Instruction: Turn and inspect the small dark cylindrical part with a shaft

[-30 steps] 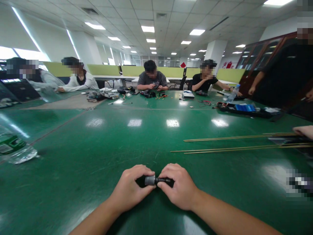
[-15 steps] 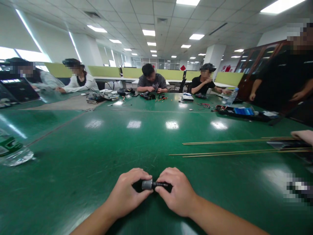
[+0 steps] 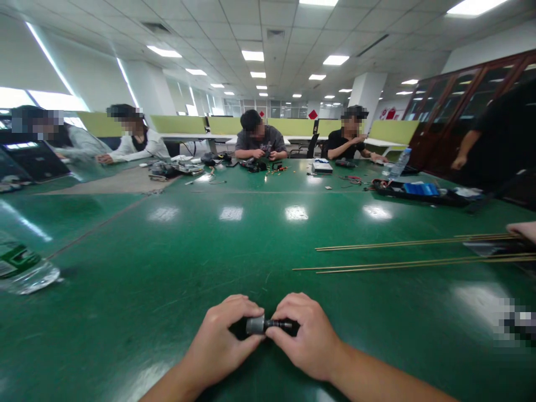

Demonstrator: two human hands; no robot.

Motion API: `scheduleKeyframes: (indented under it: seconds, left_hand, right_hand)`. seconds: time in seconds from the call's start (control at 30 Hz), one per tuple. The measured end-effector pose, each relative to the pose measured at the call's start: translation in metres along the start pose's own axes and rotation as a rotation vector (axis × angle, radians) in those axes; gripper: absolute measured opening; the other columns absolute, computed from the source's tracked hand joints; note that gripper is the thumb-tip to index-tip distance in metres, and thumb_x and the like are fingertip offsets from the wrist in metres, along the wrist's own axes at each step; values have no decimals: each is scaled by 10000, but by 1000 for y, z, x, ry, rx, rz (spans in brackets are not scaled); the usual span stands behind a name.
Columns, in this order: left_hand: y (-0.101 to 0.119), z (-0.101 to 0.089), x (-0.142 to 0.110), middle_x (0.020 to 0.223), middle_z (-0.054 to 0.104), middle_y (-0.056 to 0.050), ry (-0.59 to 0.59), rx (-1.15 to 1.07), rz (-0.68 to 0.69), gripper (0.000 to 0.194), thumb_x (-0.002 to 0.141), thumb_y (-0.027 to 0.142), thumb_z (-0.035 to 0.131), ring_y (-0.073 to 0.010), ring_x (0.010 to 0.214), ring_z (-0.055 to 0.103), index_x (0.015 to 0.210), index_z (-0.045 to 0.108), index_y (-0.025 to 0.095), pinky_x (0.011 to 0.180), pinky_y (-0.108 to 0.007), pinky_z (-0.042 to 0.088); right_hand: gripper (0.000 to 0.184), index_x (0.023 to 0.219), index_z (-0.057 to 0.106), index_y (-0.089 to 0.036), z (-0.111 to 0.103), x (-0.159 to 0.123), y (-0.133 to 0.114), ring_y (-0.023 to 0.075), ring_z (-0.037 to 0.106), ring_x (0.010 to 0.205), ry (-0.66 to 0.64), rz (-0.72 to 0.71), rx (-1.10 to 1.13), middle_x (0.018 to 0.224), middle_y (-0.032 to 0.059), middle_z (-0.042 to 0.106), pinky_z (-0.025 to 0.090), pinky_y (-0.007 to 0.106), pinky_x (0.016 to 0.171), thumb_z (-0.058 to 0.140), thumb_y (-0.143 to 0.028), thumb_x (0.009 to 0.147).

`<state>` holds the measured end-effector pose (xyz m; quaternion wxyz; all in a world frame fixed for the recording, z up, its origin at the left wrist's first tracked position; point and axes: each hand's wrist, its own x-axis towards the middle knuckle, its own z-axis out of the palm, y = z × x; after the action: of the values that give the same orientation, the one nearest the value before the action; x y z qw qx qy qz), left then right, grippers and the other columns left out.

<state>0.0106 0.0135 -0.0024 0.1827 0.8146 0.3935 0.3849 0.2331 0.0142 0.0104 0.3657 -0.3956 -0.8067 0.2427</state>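
Observation:
Low in the middle of the head view, both hands are on one small part over the green table. My left hand (image 3: 226,335) is closed, with its thumb and fingers around a grey metal cylinder (image 3: 255,325). A dark, ringed shaft (image 3: 280,324) sticks out of the cylinder's right end, and my right hand (image 3: 307,335) pinches it between thumb and fingers. Cylinder and shaft lie in one line, roughly level. The fingertips of the two hands are close together. I cannot make out exactly what kind of part this is.
Thin brass-coloured rods (image 3: 377,268) lie to the right, near another person's hand (image 3: 523,230). A clear bottle (image 3: 25,265) lies at the left. Across the green table (image 3: 188,240) several people sit among tools, and a black tray (image 3: 419,192) holds blue items. Someone in black (image 3: 502,134) stands at right.
The standing person at the right has moved further right. My hands keep their hold and appear slightly lower and further right in the picture, while the whole view has shifted a little.

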Motion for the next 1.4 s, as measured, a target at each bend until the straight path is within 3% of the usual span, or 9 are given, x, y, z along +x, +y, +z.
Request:
scheduleKeyframes:
  seconds: [0.43, 1.4]
  left_hand:
    - [9, 0, -6, 986, 736, 3, 26, 30, -8, 249, 779, 255, 774, -182, 952, 683, 1011, 686, 272, 898, -327, 547]
    - [13, -8, -11, 1002, 717, -40, 5, -5, -27, 253, 796, 222, 749, -199, 930, 666, 1039, 682, 246, 841, -336, 533]
  right_hand:
    - [43, 828, 724, -212, 0, -10, -1, 185, 622, 798, 11, -26, -18, 826, 17, 689, 431, 319, 789, 753, -239, 812]
    - [56, 799, 698, -195, 1, -12, -7, 177, 618, 739, 28, 24, 14, 777, 22, 669, 460, 293, 719, 737, -233, 813]
